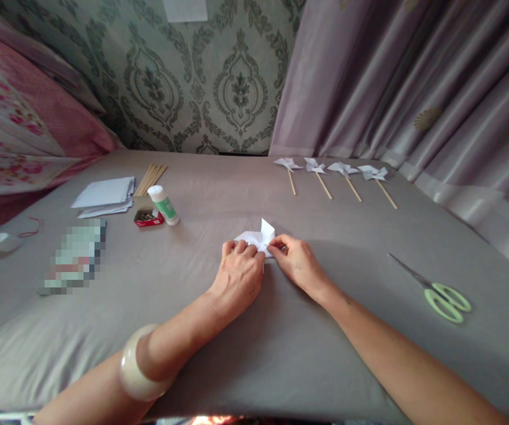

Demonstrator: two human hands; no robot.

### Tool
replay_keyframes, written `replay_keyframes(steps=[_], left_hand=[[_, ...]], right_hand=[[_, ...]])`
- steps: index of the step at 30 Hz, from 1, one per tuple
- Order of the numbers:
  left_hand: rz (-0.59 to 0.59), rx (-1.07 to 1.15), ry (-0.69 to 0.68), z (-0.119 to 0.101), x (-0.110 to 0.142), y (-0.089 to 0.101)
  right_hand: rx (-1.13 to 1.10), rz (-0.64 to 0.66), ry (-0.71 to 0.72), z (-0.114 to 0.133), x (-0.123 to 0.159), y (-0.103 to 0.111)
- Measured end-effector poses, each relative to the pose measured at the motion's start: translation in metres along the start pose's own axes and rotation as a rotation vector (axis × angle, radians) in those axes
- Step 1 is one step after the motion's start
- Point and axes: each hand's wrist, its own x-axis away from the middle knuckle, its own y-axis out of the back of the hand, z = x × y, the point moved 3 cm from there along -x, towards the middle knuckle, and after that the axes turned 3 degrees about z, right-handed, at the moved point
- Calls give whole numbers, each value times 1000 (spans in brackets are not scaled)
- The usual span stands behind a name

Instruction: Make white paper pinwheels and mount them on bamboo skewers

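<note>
A white paper pinwheel [266,231] with folded blades lies on the grey cloth in front of me, partly covered by my fingers. My left hand [240,274] is closed over its left side, knuckles up, pressing the folds. From the right, my right hand [297,258] pinches a blade between thumb and fingertips. No stick shows on this pinwheel; its underside is hidden. Beyond my hands, a glue stick [164,205] with a white cap stands beside a small red box [148,219] of little metal pieces.
Several finished pinwheels on sticks [346,171] lie in a row at the back right. Green-handled scissors [435,292] rest at right. Back left are stacked white paper [104,195] and wooden sticks [151,179]; a blurred object [75,257] and white roll [1,242] lie at left.
</note>
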Motion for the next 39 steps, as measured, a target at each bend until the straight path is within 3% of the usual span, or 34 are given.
replay_keyframes(steps=[39], left_hand=[[21,-37,-4,1,0,-7]], right_hand=[[102,10,18,6,-2,-1]])
